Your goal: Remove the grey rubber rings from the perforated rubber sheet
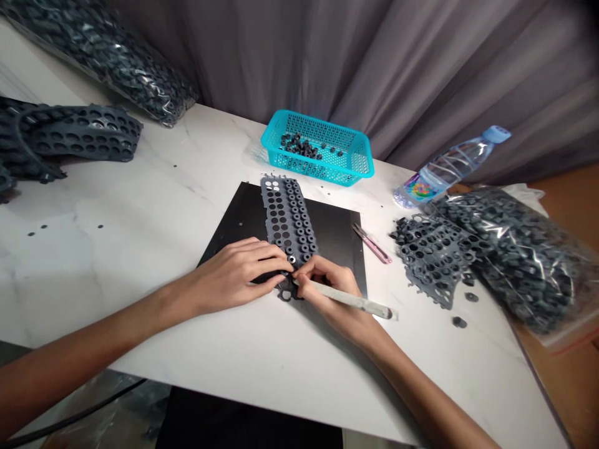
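A grey rubber strip (289, 215) with rows of round rings and punched holes lies lengthwise on a black mat (334, 234). My left hand (238, 271) presses flat on the strip's near end, fingers stretched toward the right. My right hand (327, 284) is closed around a pale, worn stick-like tool (355, 301), its tip at the strip's near end beside my left fingertips. The tool's handle points right over the mat's edge.
A turquoise basket (358, 163) holding loose grey rings stands behind the mat. A pink-handled cutter (372, 243), punched-out rubber scrap (433, 255), a clear bag of rings (528, 262) and a water bottle (444, 168) lie right. More rubber sheets (70, 137) and another bag (107, 56) lie left.
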`<state>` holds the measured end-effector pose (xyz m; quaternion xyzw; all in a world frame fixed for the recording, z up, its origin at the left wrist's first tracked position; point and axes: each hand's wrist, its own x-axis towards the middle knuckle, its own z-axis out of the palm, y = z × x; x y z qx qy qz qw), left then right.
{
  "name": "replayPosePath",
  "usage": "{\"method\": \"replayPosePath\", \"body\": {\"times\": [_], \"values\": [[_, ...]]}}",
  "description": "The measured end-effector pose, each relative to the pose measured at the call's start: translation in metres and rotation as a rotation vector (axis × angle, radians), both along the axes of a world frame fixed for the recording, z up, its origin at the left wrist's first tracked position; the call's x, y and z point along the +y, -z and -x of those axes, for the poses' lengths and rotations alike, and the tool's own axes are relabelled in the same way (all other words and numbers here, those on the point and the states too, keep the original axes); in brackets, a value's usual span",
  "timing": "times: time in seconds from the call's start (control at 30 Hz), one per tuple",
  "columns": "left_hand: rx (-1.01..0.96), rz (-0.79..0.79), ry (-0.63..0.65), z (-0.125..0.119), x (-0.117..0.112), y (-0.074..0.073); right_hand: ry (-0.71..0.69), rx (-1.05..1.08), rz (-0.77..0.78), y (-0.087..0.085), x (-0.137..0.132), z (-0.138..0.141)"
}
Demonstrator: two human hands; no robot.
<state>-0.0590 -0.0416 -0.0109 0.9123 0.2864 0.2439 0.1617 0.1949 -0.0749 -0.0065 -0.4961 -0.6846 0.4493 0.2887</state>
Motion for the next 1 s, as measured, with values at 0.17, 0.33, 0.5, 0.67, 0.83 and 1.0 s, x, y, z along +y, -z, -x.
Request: {"method": "replayPosePath", "body": {"times": [0.17,0.33,0.5,0.67,0.83,1.0], "values": [[0.001,-0.048,0.012,0.0,0.001,0.003,0.01,-0.002,0.006,0.002,0.0,-0.001],[0.006,-0.069,0.006,-0.001,0.001,0.002,0.012,0.004,0.005,0.003,0.0,-0.002],[0.039,-0.127,-0.01,-0.003,0.0,0.0,0.007,-0.028,-0.027,0.001,-0.001,-0.001],[0.1,-0.277,-0.002,-0.005,-0.004,-0.001,-0.025,-0.118,-0.197,0.001,-0.002,0.002],[0.16,-0.496,0.083,-0.006,-0.007,-0.002,-0.057,-0.23,-0.356,0.002,-0.005,0.004],[0.094,-0.409,0.248,-0.006,0.006,-0.004,-0.041,-0.333,-0.401,0.004,-0.009,0.006]]}}
